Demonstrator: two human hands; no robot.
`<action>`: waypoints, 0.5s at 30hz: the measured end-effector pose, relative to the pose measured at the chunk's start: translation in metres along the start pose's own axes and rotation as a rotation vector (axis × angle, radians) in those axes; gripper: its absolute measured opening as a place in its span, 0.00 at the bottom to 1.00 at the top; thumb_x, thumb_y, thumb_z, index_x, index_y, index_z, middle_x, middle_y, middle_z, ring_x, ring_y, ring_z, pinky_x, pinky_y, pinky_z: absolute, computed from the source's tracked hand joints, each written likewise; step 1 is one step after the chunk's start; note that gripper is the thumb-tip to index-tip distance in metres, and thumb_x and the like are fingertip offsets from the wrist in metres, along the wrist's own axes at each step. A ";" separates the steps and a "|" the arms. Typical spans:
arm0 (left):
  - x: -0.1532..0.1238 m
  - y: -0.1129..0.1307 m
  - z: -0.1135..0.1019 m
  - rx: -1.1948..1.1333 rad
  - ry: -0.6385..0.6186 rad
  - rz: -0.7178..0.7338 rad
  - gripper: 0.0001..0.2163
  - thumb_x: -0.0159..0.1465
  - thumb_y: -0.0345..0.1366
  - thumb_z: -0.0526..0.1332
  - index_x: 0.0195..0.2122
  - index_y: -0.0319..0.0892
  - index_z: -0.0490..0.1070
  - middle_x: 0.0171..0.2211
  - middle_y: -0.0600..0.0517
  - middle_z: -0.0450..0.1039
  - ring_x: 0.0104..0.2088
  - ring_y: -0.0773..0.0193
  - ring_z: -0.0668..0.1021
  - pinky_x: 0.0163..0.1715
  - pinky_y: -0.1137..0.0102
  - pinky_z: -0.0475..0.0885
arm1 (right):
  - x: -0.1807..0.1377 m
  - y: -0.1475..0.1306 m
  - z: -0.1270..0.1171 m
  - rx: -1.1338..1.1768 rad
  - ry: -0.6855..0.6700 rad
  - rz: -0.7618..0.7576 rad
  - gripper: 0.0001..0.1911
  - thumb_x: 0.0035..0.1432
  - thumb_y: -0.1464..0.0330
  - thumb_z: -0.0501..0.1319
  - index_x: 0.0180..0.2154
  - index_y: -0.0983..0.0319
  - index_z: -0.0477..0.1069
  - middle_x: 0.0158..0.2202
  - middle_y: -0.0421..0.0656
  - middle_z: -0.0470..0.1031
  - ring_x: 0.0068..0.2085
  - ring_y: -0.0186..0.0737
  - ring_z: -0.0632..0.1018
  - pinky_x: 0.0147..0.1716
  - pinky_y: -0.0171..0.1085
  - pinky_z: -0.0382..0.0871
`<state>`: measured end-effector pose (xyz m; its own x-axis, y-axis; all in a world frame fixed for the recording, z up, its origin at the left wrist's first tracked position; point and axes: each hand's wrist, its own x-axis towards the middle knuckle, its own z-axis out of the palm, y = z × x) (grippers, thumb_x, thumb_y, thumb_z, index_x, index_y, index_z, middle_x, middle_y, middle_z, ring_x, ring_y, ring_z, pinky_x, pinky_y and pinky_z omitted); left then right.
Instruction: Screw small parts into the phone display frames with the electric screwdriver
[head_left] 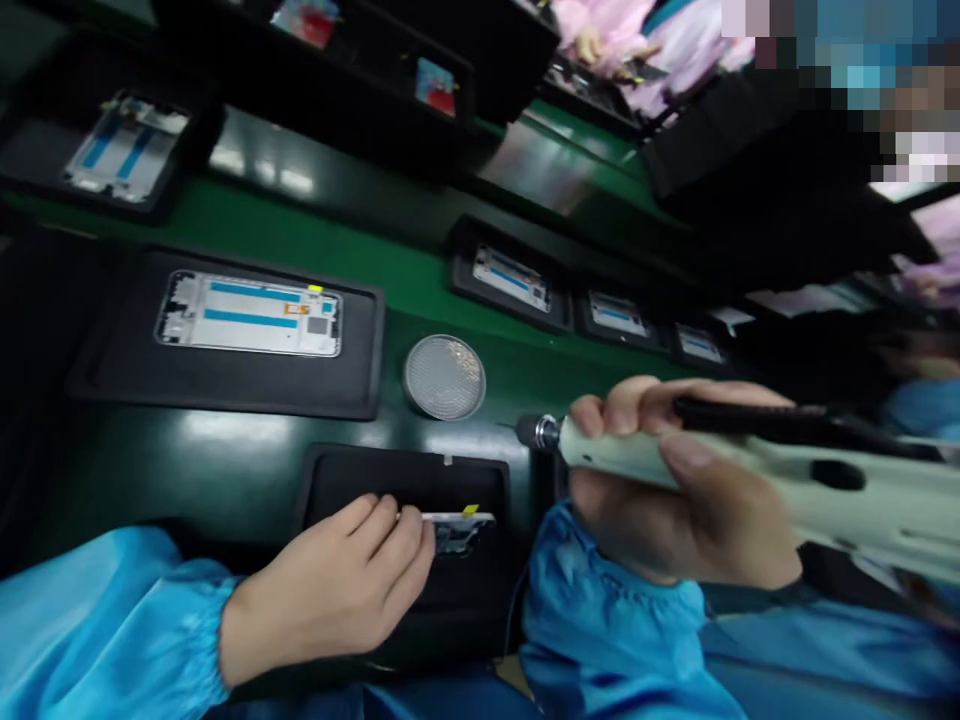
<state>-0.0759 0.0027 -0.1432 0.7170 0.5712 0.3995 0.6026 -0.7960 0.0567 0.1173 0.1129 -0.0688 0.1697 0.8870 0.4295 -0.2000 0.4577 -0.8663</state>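
Green desk [300, 240] runs left to right, carrying black trays with phone frames. On the near tray [405, 480], the left hand [330, 590] pinches the edge of a phone frame [457, 525] in a narrow grip. Just right, the right hand [675, 480] wraps closed around a pale electric screwdriver [750, 470], tip pointing left, near a round mesh disc [445, 377].
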 end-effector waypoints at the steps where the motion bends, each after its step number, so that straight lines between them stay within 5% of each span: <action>1: 0.000 0.002 -0.006 -0.001 -0.006 0.040 0.16 0.65 0.27 0.54 0.53 0.28 0.69 0.46 0.36 0.76 0.42 0.48 0.79 0.42 0.56 0.73 | 0.006 -0.004 -0.004 -0.001 0.032 -0.038 0.13 0.41 0.76 0.58 0.32 0.62 0.74 0.22 0.36 0.66 0.24 0.31 0.70 0.21 0.34 0.65; 6: 0.001 -0.002 -0.025 -0.149 -0.056 0.186 0.16 0.64 0.24 0.52 0.52 0.28 0.70 0.40 0.39 0.76 0.37 0.51 0.79 0.36 0.59 0.75 | 0.015 -0.010 -0.017 -0.020 0.150 -0.088 0.10 0.36 0.74 0.58 0.27 0.61 0.70 0.18 0.33 0.62 0.21 0.30 0.68 0.18 0.32 0.61; 15: 0.012 -0.015 -0.029 -0.314 -0.096 0.210 0.13 0.66 0.23 0.52 0.49 0.27 0.71 0.36 0.41 0.74 0.36 0.55 0.75 0.33 0.62 0.75 | 0.017 -0.017 -0.011 0.025 0.168 -0.024 0.09 0.35 0.73 0.62 0.27 0.59 0.72 0.18 0.34 0.62 0.20 0.33 0.67 0.19 0.37 0.60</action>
<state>-0.0868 0.0161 -0.1123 0.8521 0.3935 0.3451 0.3133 -0.9117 0.2659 0.1346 0.1191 -0.0496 0.3330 0.8539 0.3999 -0.2174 0.4822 -0.8487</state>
